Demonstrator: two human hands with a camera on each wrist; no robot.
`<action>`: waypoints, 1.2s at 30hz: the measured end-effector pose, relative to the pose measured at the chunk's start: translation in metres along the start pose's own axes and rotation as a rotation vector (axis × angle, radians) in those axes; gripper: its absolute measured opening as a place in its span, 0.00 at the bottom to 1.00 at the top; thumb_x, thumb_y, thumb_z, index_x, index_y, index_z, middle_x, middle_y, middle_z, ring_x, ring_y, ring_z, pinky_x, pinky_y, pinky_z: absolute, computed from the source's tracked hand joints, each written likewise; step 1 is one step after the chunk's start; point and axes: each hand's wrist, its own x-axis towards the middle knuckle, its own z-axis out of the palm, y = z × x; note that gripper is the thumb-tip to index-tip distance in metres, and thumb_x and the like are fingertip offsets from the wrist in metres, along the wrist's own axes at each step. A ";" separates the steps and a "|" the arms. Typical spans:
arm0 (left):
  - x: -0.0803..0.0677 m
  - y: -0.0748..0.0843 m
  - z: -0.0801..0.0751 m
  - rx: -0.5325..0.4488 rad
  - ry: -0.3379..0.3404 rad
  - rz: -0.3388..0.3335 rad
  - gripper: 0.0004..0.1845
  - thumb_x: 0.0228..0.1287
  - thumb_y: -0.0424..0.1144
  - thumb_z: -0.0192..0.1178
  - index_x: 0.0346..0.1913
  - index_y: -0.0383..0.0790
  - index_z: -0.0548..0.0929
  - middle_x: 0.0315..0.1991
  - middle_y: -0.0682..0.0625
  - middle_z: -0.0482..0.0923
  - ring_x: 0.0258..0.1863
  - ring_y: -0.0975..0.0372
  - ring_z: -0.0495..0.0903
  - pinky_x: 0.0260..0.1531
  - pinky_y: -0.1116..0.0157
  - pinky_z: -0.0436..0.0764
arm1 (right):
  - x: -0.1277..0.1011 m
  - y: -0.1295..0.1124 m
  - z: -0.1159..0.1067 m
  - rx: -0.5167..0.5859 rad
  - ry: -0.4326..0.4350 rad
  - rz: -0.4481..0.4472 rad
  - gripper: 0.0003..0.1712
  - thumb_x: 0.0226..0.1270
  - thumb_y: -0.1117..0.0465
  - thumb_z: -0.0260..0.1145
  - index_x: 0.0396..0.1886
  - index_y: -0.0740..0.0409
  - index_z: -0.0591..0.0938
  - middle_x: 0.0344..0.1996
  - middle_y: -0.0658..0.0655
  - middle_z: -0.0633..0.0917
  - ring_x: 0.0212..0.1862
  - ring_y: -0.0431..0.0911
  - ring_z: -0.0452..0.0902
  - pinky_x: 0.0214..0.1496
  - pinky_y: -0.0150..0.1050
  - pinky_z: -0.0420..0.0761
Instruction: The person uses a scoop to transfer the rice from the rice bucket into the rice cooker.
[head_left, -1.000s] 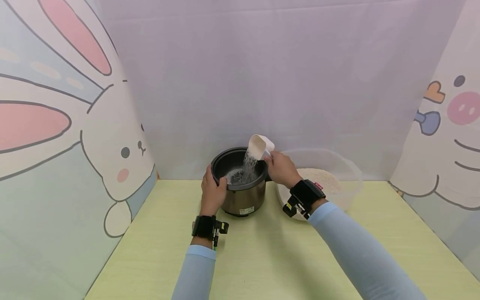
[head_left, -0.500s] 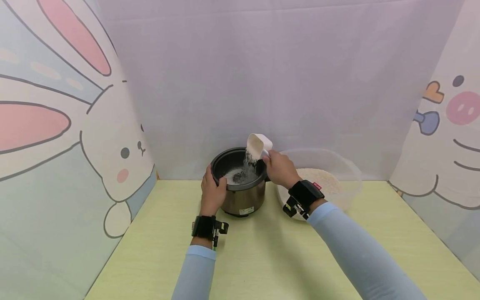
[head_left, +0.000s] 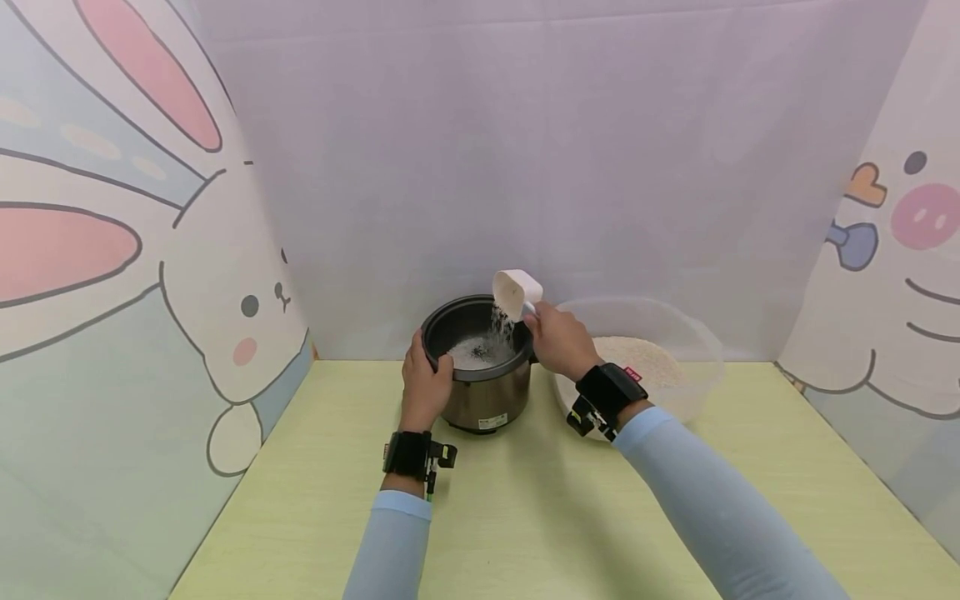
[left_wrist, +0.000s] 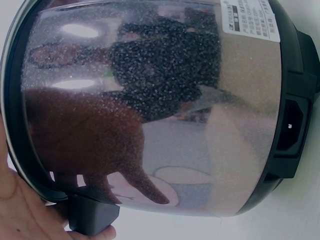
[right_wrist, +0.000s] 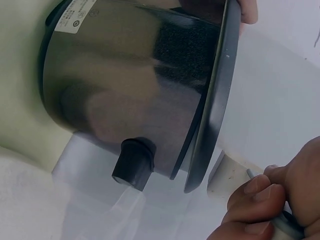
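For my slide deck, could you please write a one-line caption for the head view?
Right hand tips a white scoop, pouring rice into a rice cooker gripped by the left hand.

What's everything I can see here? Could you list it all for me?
rice cooker: one, metallic body, black rim, mid-table, open, rice inside
scoop: one, white, tilted over the cooker, rice falling
bowl: one, clear plastic, right of the cooker, holds rice
table: one, pale yellow-green
backdrop: cartoon rabbit panel left, lilac sheet behind
left hand: grips the cooker's rim
right hand: holds the scoop's handle
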 end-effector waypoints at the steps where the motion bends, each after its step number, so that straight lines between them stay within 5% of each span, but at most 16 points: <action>1: 0.000 0.000 0.000 0.000 0.000 -0.001 0.38 0.76 0.46 0.45 0.84 0.45 0.46 0.81 0.39 0.48 0.80 0.44 0.48 0.72 0.40 0.59 | 0.000 0.000 0.000 -0.010 -0.001 0.005 0.13 0.84 0.59 0.50 0.47 0.66 0.75 0.25 0.58 0.75 0.25 0.51 0.70 0.32 0.45 0.68; 36: 0.000 0.001 0.000 0.010 0.004 0.000 0.39 0.75 0.46 0.46 0.83 0.45 0.46 0.81 0.38 0.48 0.79 0.43 0.48 0.72 0.40 0.59 | -0.004 0.005 0.007 -0.183 0.044 -0.050 0.21 0.83 0.57 0.53 0.65 0.66 0.73 0.33 0.66 0.86 0.30 0.60 0.82 0.28 0.53 0.77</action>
